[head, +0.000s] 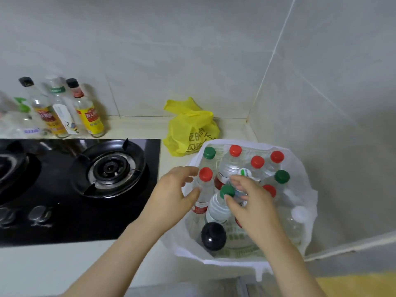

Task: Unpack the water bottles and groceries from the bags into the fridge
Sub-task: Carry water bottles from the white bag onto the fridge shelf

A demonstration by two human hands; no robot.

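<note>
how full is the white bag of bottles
Mostly full: capped bottles crowd most of the open white bag, with a gap at its near side.

Soft, even, rather dim light fills the kitchen, and the sauce bottles (64, 108) throw only faint shadows onto the tiled wall (150, 50). The black stove (64, 221) shows pale reflections on its glossy glass and knobs. The wide lens bends the wall seams towards the edges, and the left hand (171, 196) is slightly blurred at the fingertips
</note>
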